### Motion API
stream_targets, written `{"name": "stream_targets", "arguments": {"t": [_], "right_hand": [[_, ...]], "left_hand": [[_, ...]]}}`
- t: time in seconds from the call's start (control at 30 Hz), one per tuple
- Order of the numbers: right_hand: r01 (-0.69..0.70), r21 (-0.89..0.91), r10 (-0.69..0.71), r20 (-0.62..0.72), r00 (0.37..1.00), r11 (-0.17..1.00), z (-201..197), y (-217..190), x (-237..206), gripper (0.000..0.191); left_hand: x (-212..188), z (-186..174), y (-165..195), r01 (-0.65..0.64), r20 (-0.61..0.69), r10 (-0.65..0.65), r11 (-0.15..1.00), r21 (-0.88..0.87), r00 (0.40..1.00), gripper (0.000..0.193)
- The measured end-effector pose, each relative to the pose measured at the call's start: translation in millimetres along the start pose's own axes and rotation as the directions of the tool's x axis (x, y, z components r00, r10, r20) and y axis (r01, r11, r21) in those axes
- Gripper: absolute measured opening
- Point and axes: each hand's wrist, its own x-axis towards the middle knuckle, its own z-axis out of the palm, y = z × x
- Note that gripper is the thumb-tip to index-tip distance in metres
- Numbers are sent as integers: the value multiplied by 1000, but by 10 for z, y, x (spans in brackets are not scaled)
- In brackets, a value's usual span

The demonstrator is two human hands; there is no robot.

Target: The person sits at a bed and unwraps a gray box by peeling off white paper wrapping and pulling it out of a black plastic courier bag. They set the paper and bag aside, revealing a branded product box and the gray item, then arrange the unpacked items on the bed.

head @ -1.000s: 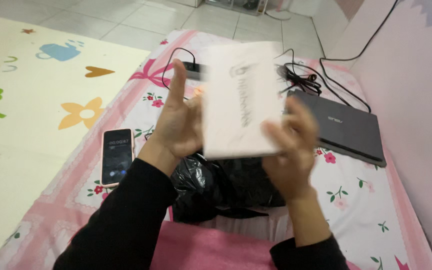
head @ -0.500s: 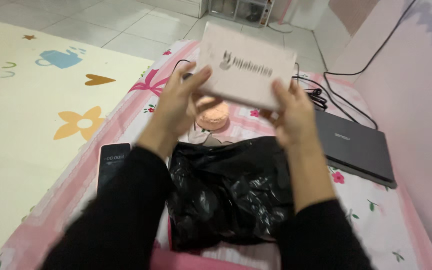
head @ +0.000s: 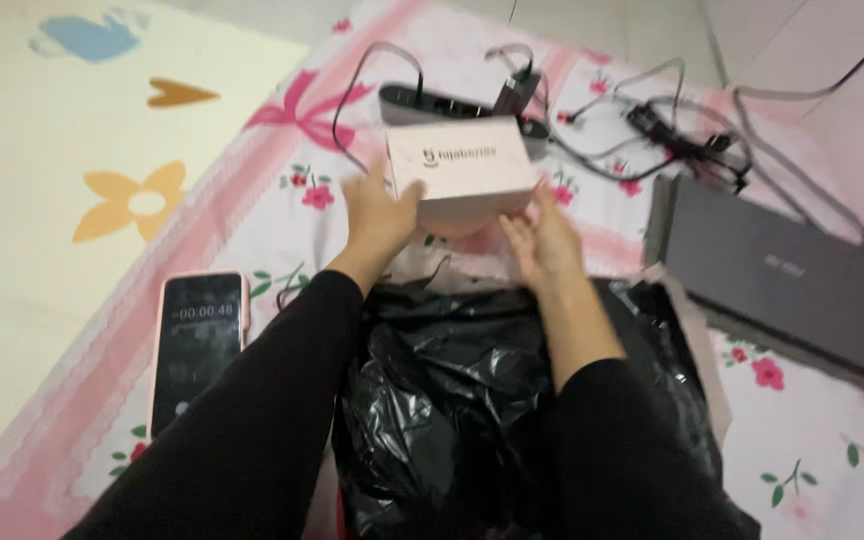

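My left hand (head: 380,212) grips the left end of a pale pink box (head: 460,170), thumb up along its side, fingers curled under it. My right hand (head: 542,238) is open and loose, fingers spread just below the box's right front corner; whether it touches the box I cannot tell. The box sits held above the middle of the flowered pink sheet (head: 292,180), just past the crumpled black plastic bag (head: 452,400) that lies between my black sleeves. Behind the box, toward the sheet's far edge, a dark power strip (head: 422,102) rests with tangled cables (head: 652,130) trailing to the right. A closed grey laptop (head: 782,285) lies at the sheet's right edge. A phone in a pink case (head: 197,345), screen lit, lies near the left edge.
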Motion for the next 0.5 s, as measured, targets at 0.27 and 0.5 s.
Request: {"name": "stream_targets", "arguments": {"t": [0.27, 0.5], "right_hand": [[572, -817, 127, 576, 808, 69, -406, -570, -527, 86], [550, -835, -63, 549, 834, -5, -396, -936, -1189, 21]], "left_hand": [[-497, -527, 516, -504, 791, -58, 742, 443, 610, 56], [-276, -1087, 878, 25, 536, 26, 996, -88, 844, 54]]}}
